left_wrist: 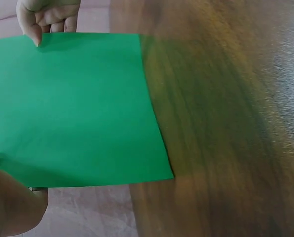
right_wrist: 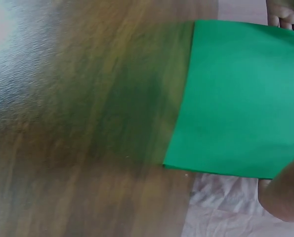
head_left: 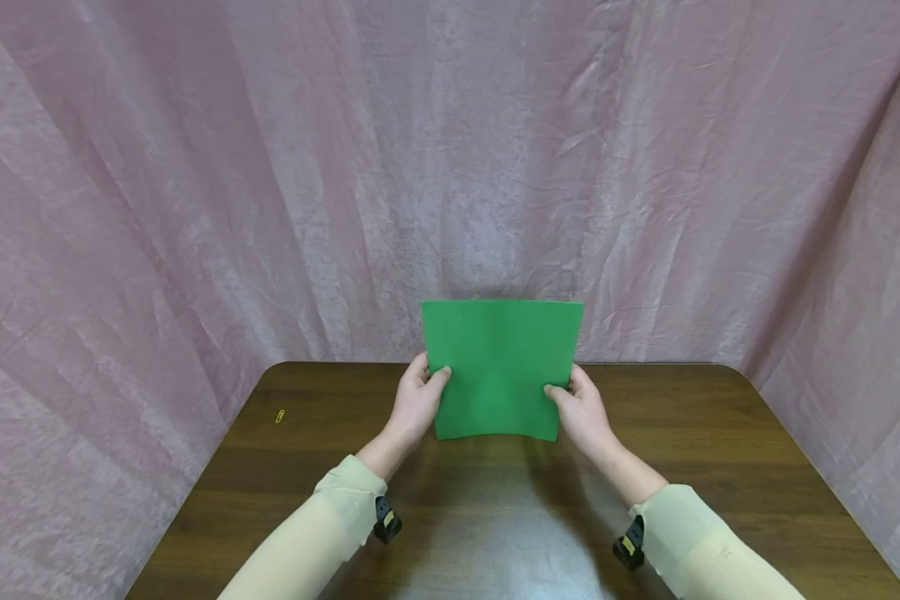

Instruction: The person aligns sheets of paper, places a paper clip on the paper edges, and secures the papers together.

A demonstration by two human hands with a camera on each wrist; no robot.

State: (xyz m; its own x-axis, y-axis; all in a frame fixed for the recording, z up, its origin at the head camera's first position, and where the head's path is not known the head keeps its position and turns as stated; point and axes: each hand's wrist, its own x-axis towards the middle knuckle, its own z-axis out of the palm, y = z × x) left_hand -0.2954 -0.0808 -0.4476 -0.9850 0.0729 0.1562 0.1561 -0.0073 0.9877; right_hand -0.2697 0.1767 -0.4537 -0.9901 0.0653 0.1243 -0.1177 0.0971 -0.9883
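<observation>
Where the pink curtain [head_left: 450, 150] drops behind the far edge, the brown wood desk [head_left: 225, 517] begins. Green sheet [head_left: 502, 358] is up in the air, near the middle of the desk's far edge, tilted and slightly bowed. Both hands clamped on it: left hand [head_left: 417, 398] on its left edge, right hand [head_left: 585, 414] on its right, thumbs on the near face. Black straps [head_left: 386, 521] at both cuffs. Small yellow clip [head_left: 280, 416] lies near the desk's far left corner.
</observation>
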